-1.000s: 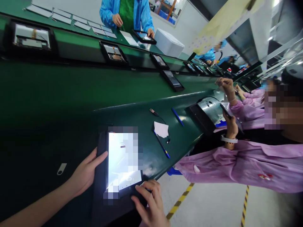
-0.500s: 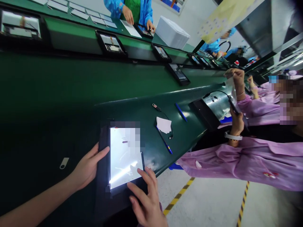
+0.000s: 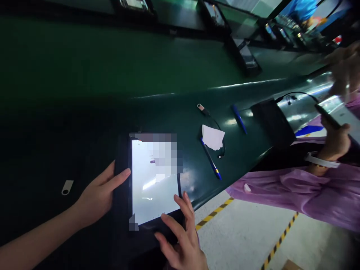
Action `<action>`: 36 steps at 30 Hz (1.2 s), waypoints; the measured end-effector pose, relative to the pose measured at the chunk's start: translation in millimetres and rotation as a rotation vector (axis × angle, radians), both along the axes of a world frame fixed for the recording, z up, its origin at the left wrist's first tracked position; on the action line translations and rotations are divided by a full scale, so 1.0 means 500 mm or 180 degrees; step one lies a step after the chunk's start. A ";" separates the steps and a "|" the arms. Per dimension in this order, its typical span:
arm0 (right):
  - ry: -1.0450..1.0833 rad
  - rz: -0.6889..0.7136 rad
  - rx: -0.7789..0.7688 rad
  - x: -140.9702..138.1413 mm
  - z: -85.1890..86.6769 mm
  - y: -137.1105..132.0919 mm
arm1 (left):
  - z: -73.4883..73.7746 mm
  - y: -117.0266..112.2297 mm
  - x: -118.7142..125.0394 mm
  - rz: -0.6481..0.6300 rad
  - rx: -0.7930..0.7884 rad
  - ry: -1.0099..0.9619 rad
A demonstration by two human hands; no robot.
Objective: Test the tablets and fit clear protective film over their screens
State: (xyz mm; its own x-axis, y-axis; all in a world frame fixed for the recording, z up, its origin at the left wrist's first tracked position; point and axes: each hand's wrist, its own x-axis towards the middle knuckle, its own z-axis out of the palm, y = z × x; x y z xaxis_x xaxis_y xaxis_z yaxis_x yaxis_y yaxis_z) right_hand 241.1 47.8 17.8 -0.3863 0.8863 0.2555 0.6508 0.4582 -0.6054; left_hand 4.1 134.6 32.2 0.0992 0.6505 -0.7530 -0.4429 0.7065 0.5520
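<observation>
Head view: lit tablet [image 3: 154, 183] on desk [image 3: 168, 112]. Left hand [image 3: 98, 195] at tablet's left side, fingertip on dark border; cannot tell how closed grip is. Right hand [image 3: 185, 236] at tablet's lower right corner, grip loosely open, fingers spread and bent, nothing held; cannot tell if touching screen. Left of tablet: small silver stick [image 3: 67, 187]. Right of tablet: paper scrap [image 3: 213, 137], black cable [image 3: 206, 112], pen [image 3: 210, 159]; farther right, black case [image 3: 272, 122], co-worker's hand [image 3: 336, 142] with dark device [image 3: 328, 116].

We see a glossy green workbench [image 3: 174, 112] and, at near right, a grey floor [image 3: 242, 228] with yellow-and-black striped tape [image 3: 215, 212].
</observation>
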 end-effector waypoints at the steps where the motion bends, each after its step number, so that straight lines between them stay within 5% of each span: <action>1: 0.0010 0.0019 0.0019 0.001 -0.001 0.001 | -0.002 0.000 0.000 -0.0022 -0.0030 0.0032; 6: 0.0049 -0.0029 0.0046 0.010 -0.008 0.006 | -0.005 0.003 -0.002 -0.0105 -0.0197 0.0214; 14: -0.0078 0.0122 0.0412 0.029 -0.008 0.020 | 0.046 0.010 0.025 -0.0330 -0.0122 0.0943; 17: -0.0030 -0.0164 0.0347 0.039 -0.006 0.018 | 0.049 0.010 0.026 -0.0497 -0.0093 0.1242; 23: 0.0539 -0.1169 -0.0660 0.058 0.018 -0.001 | 0.023 0.000 0.011 -0.0665 0.0154 0.1605; 28: 0.0660 -0.1393 -0.1384 0.050 0.032 -0.017 | 0.009 -0.008 0.003 -0.0522 0.0290 0.1489; 33: 0.0957 -0.1730 -0.1970 0.025 0.035 -0.008 | 0.032 0.054 -0.002 -0.0094 0.0080 0.1340; 36: 0.1171 -0.1809 -0.1998 0.016 0.036 -0.004 | 0.053 0.102 -0.006 -0.0361 0.0184 0.1213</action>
